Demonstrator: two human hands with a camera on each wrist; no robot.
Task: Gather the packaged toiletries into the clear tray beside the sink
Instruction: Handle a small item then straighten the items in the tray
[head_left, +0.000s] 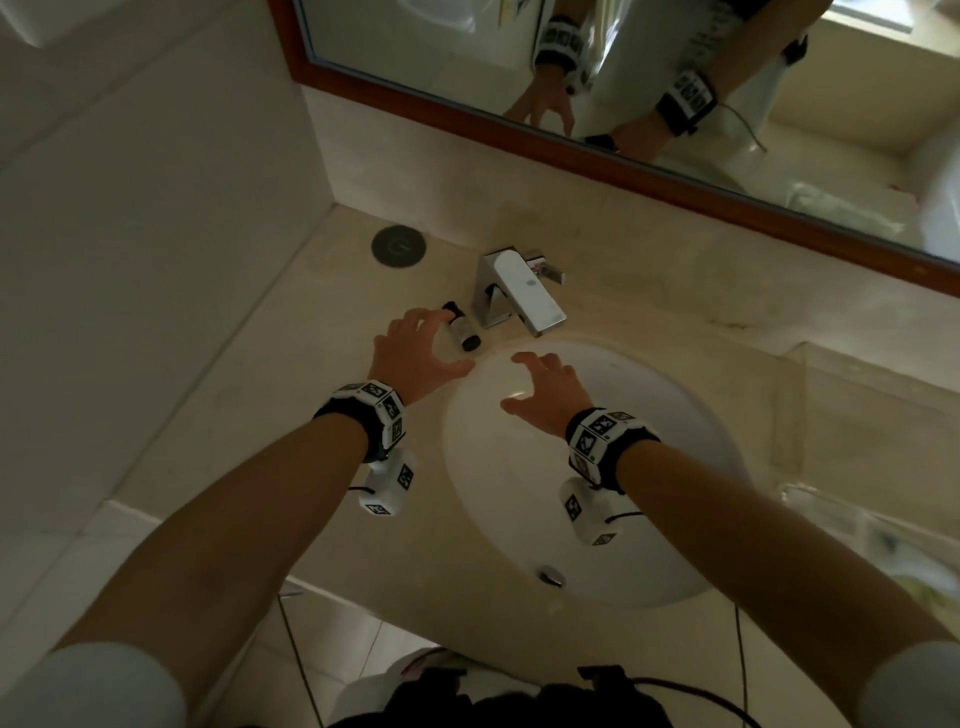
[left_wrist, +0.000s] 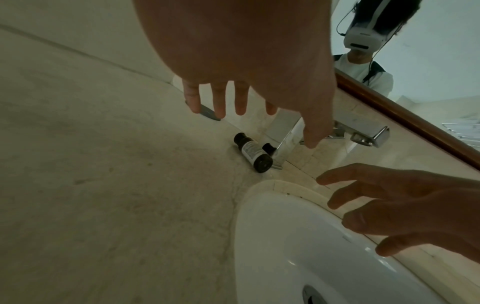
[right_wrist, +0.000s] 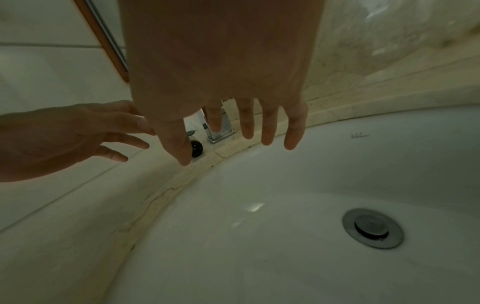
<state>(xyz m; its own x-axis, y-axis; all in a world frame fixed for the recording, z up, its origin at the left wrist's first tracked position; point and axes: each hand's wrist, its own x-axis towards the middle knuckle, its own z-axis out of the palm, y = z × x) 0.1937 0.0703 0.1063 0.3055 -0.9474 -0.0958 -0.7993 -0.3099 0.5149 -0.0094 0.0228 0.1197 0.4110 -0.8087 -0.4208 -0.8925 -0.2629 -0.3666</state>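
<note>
**A:** Left of the faucet (head_left: 511, 291), on the stone counter (head_left: 291, 395): small bottle (head_left: 461, 327) lying on its side, dark cap and dark base, pale label, just beside the faucet foot. Wrist view may show a 2nd dark cap behind it; could be a reflection in the chrome, can't tell.

**B:** Hands?

**A:** Left hand (head_left: 415, 353) over the bottle, fingers spread and relaxed, holding nothing. Fingertips near the cap end in the head view; contact not confirmed. Right hand (head_left: 545, 389) over the sink (head_left: 675, 441), near the rim, fingers loose, also empty.

**B:** Step?

**A:** Judged: reach phase on this bottle, pickup not yet made. Next move needs thumb + fingers to close across the body, w/o nudging it; it's round, on its side, prob. rolls easily, and the basin edge is close. Faucet foot crowds the far side, so approach from the near/left side looks easier.

**B:** Destination?

**A:** Clear tray (head_left: 831, 509) at far right of the head view, across the basin, well apart from the bottle. Contents blurred, can't ID. Carry goes over the sink, or a hand-off to the right hand.

**B:** Surface, room?

**A:** Beige marble-type counter w/ cracked seam at the basin rim; round white sink, metal drain (right_wrist: 372, 228). Round dark fitting (head_left: 399, 247) at back left. Wood-framed mirror (head_left: 571, 140) above, tiled wall at left. Light dim.
</note>
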